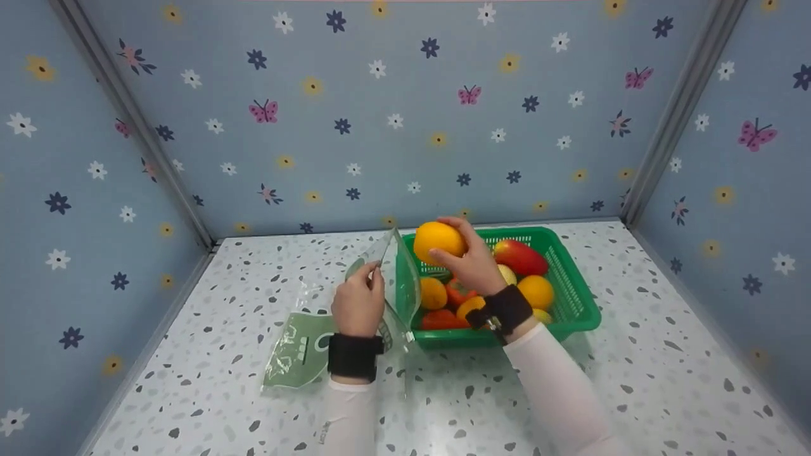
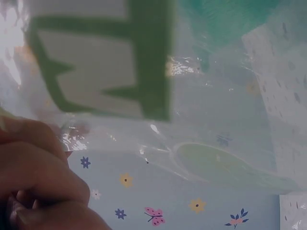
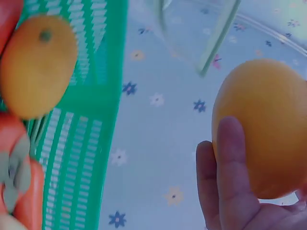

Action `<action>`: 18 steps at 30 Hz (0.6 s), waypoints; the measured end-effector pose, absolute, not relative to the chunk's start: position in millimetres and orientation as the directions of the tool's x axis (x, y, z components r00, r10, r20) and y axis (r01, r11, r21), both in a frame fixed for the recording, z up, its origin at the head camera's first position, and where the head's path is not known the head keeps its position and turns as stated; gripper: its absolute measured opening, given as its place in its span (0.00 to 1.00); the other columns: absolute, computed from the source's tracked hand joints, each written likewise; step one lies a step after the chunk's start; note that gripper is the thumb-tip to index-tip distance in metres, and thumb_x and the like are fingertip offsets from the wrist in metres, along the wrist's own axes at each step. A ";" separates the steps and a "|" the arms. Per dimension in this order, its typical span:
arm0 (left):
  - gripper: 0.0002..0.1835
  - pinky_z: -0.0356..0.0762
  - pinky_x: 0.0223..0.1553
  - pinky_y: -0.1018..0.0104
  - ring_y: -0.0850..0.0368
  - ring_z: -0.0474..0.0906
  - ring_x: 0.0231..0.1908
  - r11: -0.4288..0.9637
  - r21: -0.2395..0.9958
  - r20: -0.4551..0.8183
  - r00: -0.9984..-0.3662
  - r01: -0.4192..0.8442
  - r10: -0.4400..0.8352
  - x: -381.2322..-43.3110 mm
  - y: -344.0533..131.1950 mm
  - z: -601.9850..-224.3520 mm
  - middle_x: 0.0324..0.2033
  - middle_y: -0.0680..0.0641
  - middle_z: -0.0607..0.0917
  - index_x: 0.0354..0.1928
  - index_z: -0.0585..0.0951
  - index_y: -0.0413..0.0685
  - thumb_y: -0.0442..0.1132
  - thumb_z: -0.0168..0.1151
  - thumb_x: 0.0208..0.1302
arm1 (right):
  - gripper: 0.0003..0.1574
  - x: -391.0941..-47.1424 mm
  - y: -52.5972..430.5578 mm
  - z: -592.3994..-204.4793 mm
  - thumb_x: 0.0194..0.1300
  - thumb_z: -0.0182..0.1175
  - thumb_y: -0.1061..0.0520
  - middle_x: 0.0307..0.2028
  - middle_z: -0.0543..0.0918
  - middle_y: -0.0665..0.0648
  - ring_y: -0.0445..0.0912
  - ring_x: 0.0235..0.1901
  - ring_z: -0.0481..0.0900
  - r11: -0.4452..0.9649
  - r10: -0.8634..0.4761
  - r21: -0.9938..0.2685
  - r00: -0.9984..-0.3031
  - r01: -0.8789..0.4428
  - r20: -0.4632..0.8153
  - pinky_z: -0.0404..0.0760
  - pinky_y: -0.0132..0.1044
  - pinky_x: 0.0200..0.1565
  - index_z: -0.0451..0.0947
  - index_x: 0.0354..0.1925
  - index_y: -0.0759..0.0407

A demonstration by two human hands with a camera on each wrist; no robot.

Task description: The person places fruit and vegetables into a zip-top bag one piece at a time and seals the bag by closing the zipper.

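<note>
My left hand [image 1: 358, 305] pinches the rim of a clear plastic bag [image 1: 408, 275] with green print, curled fingers and thumb at its top edge. The bag stands upright and its mouth gapes toward the right. In the left wrist view the bag's film [image 2: 211, 115] fills much of the picture. An orange [image 1: 437, 242] is in my right hand [image 1: 475, 265], gripped between thumb and fingers above the left end of a green basket [image 1: 586, 313]. Seen from the right wrist, the held orange [image 3: 264, 129] is close to the bag's edge [image 3: 218, 40].
Inside the basket lie a red mango [image 1: 521, 256], a persimmon [image 1: 459, 292], more oranges [image 1: 536, 292] and other fruit. Another green-printed plastic bag [image 1: 293, 361] lies flat on the speckled table [image 1: 209, 380], left of my left wrist. Flowered panels [image 1: 405, 126] enclose the back and sides.
</note>
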State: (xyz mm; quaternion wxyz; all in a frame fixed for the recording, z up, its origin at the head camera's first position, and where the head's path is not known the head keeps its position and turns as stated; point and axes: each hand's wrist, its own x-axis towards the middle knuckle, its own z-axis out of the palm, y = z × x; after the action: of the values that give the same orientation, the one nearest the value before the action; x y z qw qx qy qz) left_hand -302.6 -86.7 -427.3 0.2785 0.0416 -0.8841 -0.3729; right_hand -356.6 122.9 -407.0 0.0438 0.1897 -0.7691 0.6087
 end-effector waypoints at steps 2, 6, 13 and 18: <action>0.12 0.62 0.19 0.65 0.57 0.69 0.16 0.720 0.682 0.458 -0.843 0.130 -0.281 -302.6 -86.6 -427.3 0.23 0.47 0.85 0.52 0.89 0.48 0.40 0.61 0.73 | 0.35 -350.5 116.6 -408.5 0.72 0.65 0.52 0.62 0.74 0.62 0.55 0.52 0.77 0.141 -0.256 -0.927 -0.918 -0.347 0.304 0.82 0.39 0.53 0.66 0.72 0.49; 0.13 0.63 0.19 0.65 0.57 0.68 0.17 0.723 0.682 0.443 -0.849 0.111 -0.288 -303.4 -86.0 -425.6 0.23 0.46 0.85 0.52 0.89 0.48 0.41 0.61 0.73 | 0.36 -339.4 103.5 -414.2 0.72 0.65 0.52 0.62 0.74 0.61 0.54 0.52 0.77 0.077 -0.295 -0.945 -0.913 -0.317 0.283 0.84 0.40 0.51 0.65 0.73 0.51; 0.13 0.64 0.20 0.63 0.54 0.69 0.17 0.705 0.695 0.470 -0.832 0.143 -0.295 -302.2 -89.6 -421.4 0.20 0.45 0.82 0.51 0.89 0.46 0.40 0.61 0.72 | 0.37 -329.4 84.5 -428.2 0.71 0.66 0.51 0.62 0.73 0.64 0.54 0.52 0.77 0.094 -0.367 -0.968 -0.912 -0.231 0.182 0.85 0.43 0.51 0.65 0.73 0.48; 0.12 0.75 0.25 0.55 0.47 0.79 0.22 0.710 0.686 0.492 -0.820 0.158 -0.293 -296.7 -88.9 -415.5 0.29 0.42 0.89 0.50 0.89 0.46 0.41 0.60 0.73 | 0.35 -329.7 72.9 -431.6 0.69 0.66 0.54 0.64 0.74 0.61 0.53 0.52 0.76 0.202 -0.452 -0.937 -0.876 -0.285 0.169 0.82 0.42 0.54 0.68 0.71 0.50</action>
State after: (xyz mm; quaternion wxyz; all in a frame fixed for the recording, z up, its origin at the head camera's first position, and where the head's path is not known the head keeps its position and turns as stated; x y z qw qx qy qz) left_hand -296.7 -88.9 -415.5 0.2978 0.0386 -0.8754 -0.3788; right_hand -329.7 72.9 -431.6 -0.0715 0.2386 -0.7718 0.5850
